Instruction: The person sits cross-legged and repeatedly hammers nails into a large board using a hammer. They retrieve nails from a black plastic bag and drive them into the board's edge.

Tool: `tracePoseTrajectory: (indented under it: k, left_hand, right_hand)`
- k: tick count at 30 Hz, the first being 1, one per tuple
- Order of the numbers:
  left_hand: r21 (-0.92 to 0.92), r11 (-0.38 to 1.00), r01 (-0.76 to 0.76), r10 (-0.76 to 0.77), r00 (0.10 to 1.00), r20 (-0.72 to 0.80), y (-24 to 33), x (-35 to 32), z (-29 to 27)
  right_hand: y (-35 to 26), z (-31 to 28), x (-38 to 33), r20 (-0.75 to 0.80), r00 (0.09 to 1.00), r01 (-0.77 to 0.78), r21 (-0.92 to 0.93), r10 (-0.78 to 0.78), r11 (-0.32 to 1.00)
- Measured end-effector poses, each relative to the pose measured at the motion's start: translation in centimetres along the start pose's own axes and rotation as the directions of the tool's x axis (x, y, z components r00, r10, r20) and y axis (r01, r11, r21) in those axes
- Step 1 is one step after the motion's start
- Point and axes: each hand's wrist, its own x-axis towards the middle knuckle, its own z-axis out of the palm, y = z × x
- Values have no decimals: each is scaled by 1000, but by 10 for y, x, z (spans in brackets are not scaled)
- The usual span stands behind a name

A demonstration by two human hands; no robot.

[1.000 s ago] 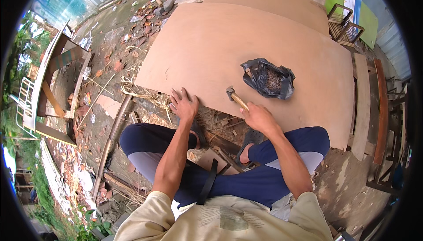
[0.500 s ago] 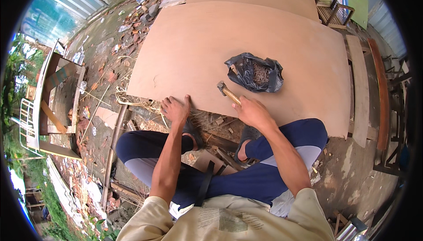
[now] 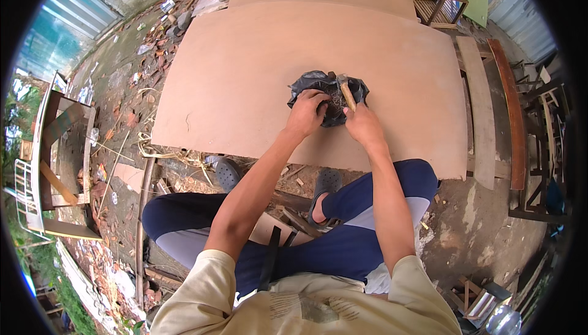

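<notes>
A black plastic bag point(image 3: 299, 85) with its mouth spread lies on a large brown board. Inside it is a heap of thin nails point(image 3: 337, 103). My left hand point(image 3: 306, 113) reaches into the bag from its left side, fingers bent over the nails and thumb apart from them. No nail shows between those fingers. Closed around a hammer's wooden handle is my right hand point(image 3: 366, 124), at the bag's near right edge. The hammer point(image 3: 347, 92) leans over the nails, its head toward the far side of the bag.
The brown board point(image 3: 245, 47) spreads in front of my crossed legs, with another sheet beyond it. Wooden planks point(image 3: 481, 108) lie along its right. A slatted wooden chair point(image 3: 438, 4) stands at the far right. Debris and leaves litter the ground at left, near a wooden frame point(image 3: 67, 151).
My left hand has left the board's near edge and gone into the bag. My right hand has carried the hammer forward over the bag. The view has shifted slightly right.
</notes>
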Motion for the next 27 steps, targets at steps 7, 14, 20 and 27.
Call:
tracePoseTrajectory:
  k: [7,14,20,27]
  left_hand:
    - [267,925,269,-316,937,149,5,20,38]
    - [406,859,313,-377,922,86,16,27,48]
    - [355,860,366,-398,917,21,23,30,45]
    - [21,934,358,-356,932,-66,19,21,24]
  right_hand:
    - [21,5,8,50,994,-95,11,94,995]
    - [24,7,14,46,996,-77,59,74,995]
    - [23,6,15,39,996,-81,90,78,993]
    - [1,-3,3,-16,997,-74,43,74,996]
